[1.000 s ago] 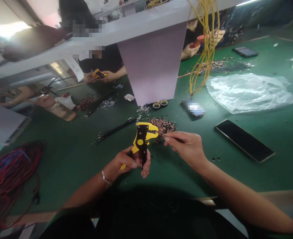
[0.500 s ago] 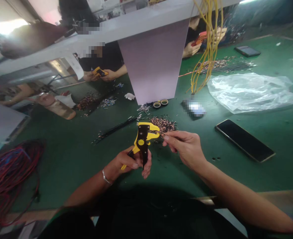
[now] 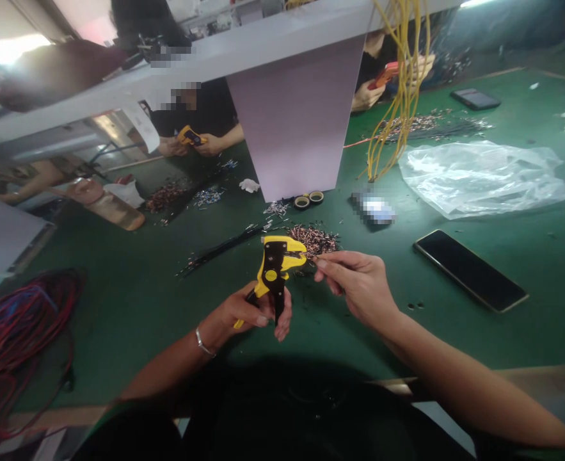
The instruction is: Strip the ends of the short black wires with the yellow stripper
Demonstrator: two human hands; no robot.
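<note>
Fingers (image 3: 284, 315) of the left hand (image 3: 238, 306) curl round the handles of a yellow-and-black wire stripper (image 3: 271, 275); those of the right hand (image 3: 365, 282) are drawn together, thumb against forefinger, on a thin wire (image 3: 313, 258) at the tool's nose, its details too small to make out. Largest element: the green table (image 3: 138, 326), which spans most of the view. Upright upon it, beyond the hands, stands a pale panel (image 3: 296, 128). To the right of the panel lies a crumpled clear plastic bag (image 3: 484, 182); at the left edge, a tangle of red wires (image 3: 23, 333). Yellow wires (image 3: 400, 96) hang between panel and bag. Near the right forearm, a dark-screened smartphone (image 3: 470, 271) lies aslant. The wire stripper is held over the table, between the two hands, handles spread and head turned toward the right fingertips. Just beyond its head is a heap of copper-tipped wire pieces (image 3: 317, 239); to the left, a thin bundle of black wires (image 3: 224, 247). Behind the heap, two tape rolls (image 3: 316, 193) sit side by side at the panel's foot. Smallest: two dark bits (image 3: 411, 306) between the right forearm and the smartphone.
</note>
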